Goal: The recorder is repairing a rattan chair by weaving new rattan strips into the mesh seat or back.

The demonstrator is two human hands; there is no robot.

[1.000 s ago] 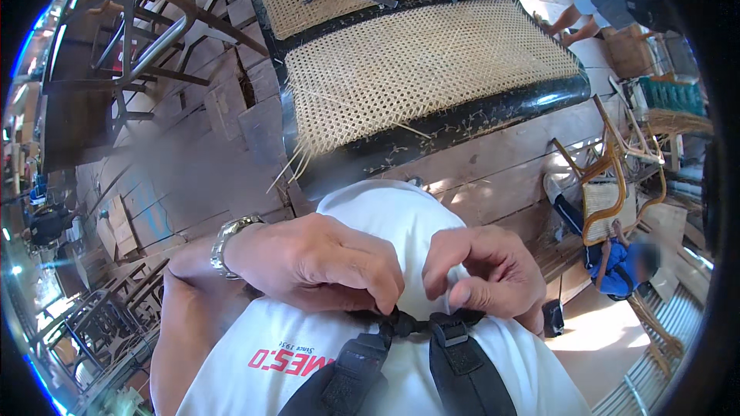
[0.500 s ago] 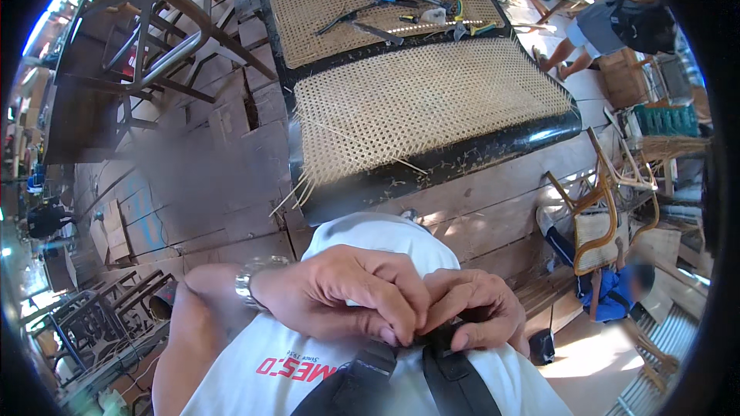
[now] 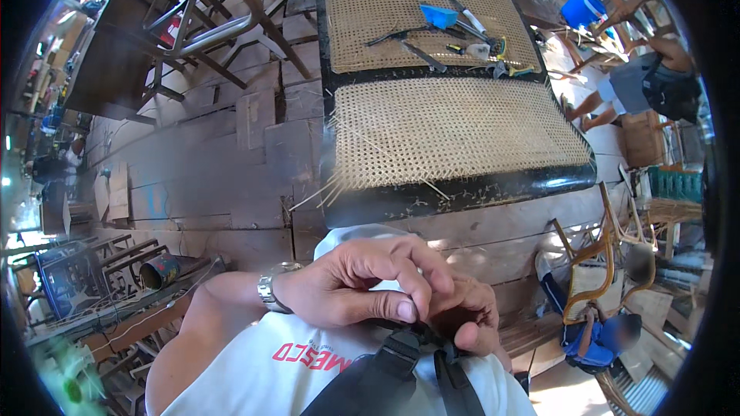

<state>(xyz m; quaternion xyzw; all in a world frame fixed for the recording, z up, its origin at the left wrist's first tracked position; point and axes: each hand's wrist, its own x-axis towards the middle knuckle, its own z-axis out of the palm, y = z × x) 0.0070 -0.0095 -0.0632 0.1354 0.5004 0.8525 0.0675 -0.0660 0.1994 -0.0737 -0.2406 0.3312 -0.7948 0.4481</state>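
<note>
Left hand (image 3: 362, 285), right hand (image 3: 469, 310) half-curled, hold unclear; black straps (image 3: 362, 385) just below, likely light, pliable, best pinched by buckle (image 3: 401, 348)

The person wears a white shirt (image 3: 231, 366) across six o'clock, printed toward seven with bold red lettering (image 3: 312, 356), upside down in this view, beside a smaller, darker line of print. Two black straps (image 3: 362, 389) run over it at six and five o'clock, one with a ridged black buckle (image 3: 401, 348). Between seven and eight, a silvery metal-link band (image 3: 266, 291) circles the left wrist.
</note>
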